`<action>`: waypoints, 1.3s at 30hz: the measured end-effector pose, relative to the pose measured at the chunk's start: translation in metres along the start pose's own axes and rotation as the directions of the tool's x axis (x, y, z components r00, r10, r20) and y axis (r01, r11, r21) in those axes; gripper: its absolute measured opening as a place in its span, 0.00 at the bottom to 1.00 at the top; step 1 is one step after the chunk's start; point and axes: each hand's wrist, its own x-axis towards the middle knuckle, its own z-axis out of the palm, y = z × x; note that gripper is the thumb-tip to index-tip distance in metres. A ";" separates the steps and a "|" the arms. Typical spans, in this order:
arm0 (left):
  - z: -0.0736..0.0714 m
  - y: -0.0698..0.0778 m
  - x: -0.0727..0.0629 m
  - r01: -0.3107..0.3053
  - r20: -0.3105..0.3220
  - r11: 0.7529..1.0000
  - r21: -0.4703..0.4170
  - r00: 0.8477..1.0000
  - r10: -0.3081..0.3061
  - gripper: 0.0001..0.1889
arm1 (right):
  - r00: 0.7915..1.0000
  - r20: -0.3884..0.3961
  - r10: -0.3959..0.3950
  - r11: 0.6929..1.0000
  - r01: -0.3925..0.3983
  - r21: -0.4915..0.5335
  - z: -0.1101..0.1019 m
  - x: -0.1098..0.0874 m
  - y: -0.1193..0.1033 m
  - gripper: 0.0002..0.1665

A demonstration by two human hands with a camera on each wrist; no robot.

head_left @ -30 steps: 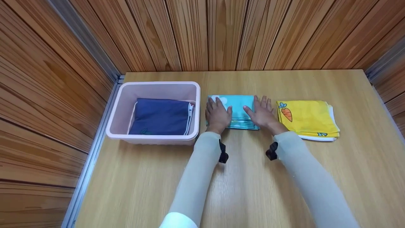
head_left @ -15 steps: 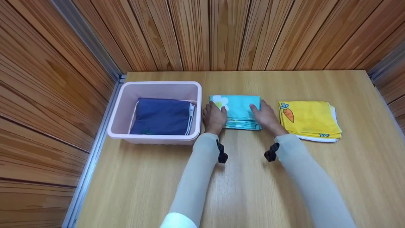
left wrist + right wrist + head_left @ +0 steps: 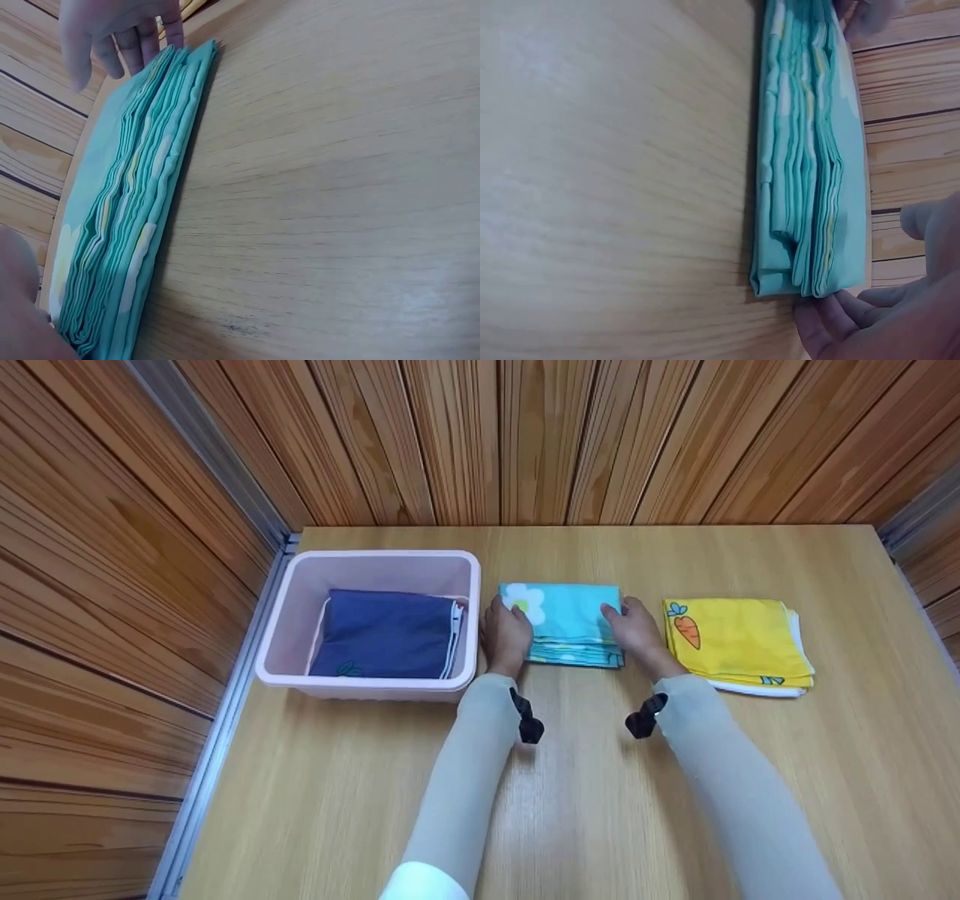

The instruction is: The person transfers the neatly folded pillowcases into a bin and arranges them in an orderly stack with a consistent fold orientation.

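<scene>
A folded turquoise cloth with a white flower print lies flat on the table, its layered edge towards me. My left hand is at its left end, thumb by the flower and fingers down along the side, partly hidden. At the right end is my right hand. In the right wrist view, the right fingertips touch the lower edge of the cloth, while the thumb stands apart from it. The left wrist view shows the left hand only in part, close beside the cloth's end.
A pale pink bin stands on the left with a folded navy cloth inside. To the right lies a folded yellow cloth with carrot prints. Wood-panelled walls rise behind the table and at both sides.
Both hands have moved from lying flat on top of the turquoise cloth outward to its two ends, fingers now down at the sides. The cloth stays in place.
</scene>
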 end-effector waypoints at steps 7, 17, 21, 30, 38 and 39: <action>-0.001 0.000 0.002 0.003 0.000 0.998 -0.056 1.000 -0.003 0.22 | 0.999 0.007 0.052 0.997 -0.052 0.053 -0.006 0.001 0.000 0.46; -0.004 -0.001 0.000 0.049 0.084 0.997 -0.066 0.996 -0.044 0.26 | 0.994 0.043 0.097 0.984 -0.103 0.146 -0.013 0.003 0.004 0.41; -0.006 -0.003 -0.001 0.056 0.108 0.996 -0.076 0.993 -0.048 0.25 | 0.993 0.034 0.110 0.985 -0.113 0.134 -0.015 0.005 0.006 0.39; -0.006 -0.004 -0.003 0.077 0.109 0.984 -0.162 0.992 -0.059 0.22 | 0.989 0.022 0.148 0.979 -0.149 0.142 -0.016 0.005 0.009 0.40; -0.002 -0.003 0.000 0.133 0.105 0.949 -0.287 0.989 -0.107 0.20 | 0.991 0.035 0.131 0.973 -0.135 0.188 -0.020 0.005 0.013 0.43; -0.001 -0.004 0.000 0.135 0.105 0.943 -0.303 0.989 -0.107 0.19 | 0.991 0.042 0.124 0.973 -0.130 0.189 -0.020 0.005 0.014 0.43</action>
